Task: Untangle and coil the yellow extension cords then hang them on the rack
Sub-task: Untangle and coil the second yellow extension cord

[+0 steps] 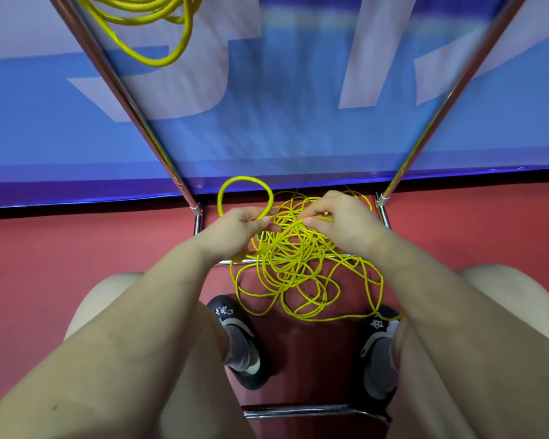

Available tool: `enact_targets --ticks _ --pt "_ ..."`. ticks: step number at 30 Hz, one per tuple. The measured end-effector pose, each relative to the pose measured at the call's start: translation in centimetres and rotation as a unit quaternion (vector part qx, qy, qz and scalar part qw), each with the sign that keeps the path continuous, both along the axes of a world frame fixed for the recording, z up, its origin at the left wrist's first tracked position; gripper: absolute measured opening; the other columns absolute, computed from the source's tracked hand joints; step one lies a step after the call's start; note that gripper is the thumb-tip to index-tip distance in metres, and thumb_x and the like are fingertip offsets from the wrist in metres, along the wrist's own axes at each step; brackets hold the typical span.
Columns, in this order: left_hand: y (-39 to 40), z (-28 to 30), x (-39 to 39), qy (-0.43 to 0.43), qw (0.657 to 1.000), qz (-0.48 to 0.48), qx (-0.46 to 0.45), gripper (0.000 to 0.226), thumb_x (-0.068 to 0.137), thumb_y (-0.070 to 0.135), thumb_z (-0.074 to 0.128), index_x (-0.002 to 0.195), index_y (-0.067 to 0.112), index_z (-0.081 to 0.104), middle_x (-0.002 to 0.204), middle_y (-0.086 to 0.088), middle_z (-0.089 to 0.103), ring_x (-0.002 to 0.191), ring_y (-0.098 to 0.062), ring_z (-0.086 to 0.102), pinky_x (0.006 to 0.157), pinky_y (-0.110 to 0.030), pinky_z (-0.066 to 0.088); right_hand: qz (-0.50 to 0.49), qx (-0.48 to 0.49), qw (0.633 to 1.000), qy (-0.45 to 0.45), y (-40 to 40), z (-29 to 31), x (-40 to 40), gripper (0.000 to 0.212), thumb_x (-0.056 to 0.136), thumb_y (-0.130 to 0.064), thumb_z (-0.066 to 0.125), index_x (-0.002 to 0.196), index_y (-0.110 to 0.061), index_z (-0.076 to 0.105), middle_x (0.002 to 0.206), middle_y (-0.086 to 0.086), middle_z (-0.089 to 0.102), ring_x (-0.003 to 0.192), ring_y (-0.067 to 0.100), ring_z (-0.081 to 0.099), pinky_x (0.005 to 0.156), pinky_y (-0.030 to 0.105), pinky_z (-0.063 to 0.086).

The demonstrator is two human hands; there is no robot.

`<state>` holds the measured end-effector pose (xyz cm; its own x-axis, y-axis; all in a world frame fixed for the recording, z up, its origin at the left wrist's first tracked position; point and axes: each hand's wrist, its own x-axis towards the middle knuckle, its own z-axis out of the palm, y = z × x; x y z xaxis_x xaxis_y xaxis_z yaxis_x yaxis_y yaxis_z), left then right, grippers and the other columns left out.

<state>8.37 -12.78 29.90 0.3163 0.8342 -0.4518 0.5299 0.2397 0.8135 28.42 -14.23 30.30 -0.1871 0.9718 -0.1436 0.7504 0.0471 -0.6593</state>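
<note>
The tangled cord (pixel 301 270) lay on the red floor (pixel 76 248) directly below and ahead of both hands, between the person's shoes (pixel 241 340) and spread across the lower bar of the rack (pixel 121 80). The heap had no single long axis; its strands crossed in many directions, and it extended slightly further toward the right shoe.

The left hand (pixel 235 231) pinched a strand at the base of a raised loop (pixel 244 193), which stood up and away from the body toward the blue banner (pixel 298 128). The right hand (pixel 339 220) was curled on a strand just beside the left, fingertips pointing left. The short stretch of cord between the hands ran roughly left to right. Both hands sat at the far edge of the heap, near each other but apart, and neither was clearly nearer to the bulk.

A coiled cord (pixel 152 30) already hung at the upper left of the rack, well apart from the hands.

Judgement: the next move depended on drawing the held strand upward and toward the body, clear of the heap below. Snagging was likely where strands lay over the lower bar.
</note>
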Motion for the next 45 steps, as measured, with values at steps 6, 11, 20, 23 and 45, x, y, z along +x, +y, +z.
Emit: enact_targets --ticks 6,11,20,23,45 --pt "-0.5 -0.1 1.0 -0.066 0.993 -0.052 -0.081 0.018 0.101 0.021 0.041 0.1 0.017 0.058 0.079 0.002 0.067 0.068 -0.022 0.055 0.05 -0.027 0.041 -0.136 0.029 0.99 0.027 0.1 -0.2 -0.2 0.018 0.078 -0.032 0.073 0.09 -0.024 0.062 0.077 -0.009 0.058 0.072 0.012 0.054 0.062 0.025 0.037" --pt "-0.7 -0.5 1.6 -0.06 0.994 -0.045 -0.079 0.022 0.101 0.018 0.04 0.088 0.023 0.058 0.062 0.005 0.045 0.059 -0.015 0.045 0.056 -0.03 0.034 -0.123 0.054 0.988 0.072 -0.1 -0.3 -0.7 0.021 0.077 -0.031 0.074 0.085 -0.025 0.056 0.078 -0.006 0.057 0.064 0.005 0.048 0.062 0.024 0.036" --pt "0.6 1.7 -0.4 -0.248 0.946 0.132 -0.164 0.022 0.102 0.02 0.035 0.091 0.015 0.053 0.053 0.006 0.038 0.045 -0.008 0.04 0.051 -0.037 0.057 0.013 -0.167 0.976 -0.142 0.0 -2.9 2.0 0.029 0.096 -0.028 0.048 0.069 -0.019 0.04 0.063 -0.003 0.04 0.074 0.023 0.047 0.062 0.028 0.035" --pt "0.9 1.6 -1.2 -0.28 0.931 0.162 -0.17 0.021 0.102 0.022 0.035 0.094 0.015 0.053 0.054 0.005 0.038 0.043 -0.008 0.04 0.051 -0.04 0.058 -0.035 -0.137 0.983 -0.115 0.0 -2.6 3.0 0.012 0.093 -0.022 0.053 0.082 -0.017 0.051 0.074 0.002 0.049 0.076 0.021 0.047 0.066 0.027 0.037" --pt "1.7 0.3 -0.8 -0.191 0.952 0.23 -0.07 0.032 0.103 0.021 0.033 0.128 0.013 0.05 0.111 0.0 0.062 0.087 -0.012 0.059 0.06 -0.033 0.053 -0.166 0.042 0.984 0.042 1.2 0.3 2.3 0.008 0.086 -0.017 0.064 0.09 -0.018 0.07 0.064 -0.008 0.056 0.059 0.008 0.049 0.064 0.024 0.041"
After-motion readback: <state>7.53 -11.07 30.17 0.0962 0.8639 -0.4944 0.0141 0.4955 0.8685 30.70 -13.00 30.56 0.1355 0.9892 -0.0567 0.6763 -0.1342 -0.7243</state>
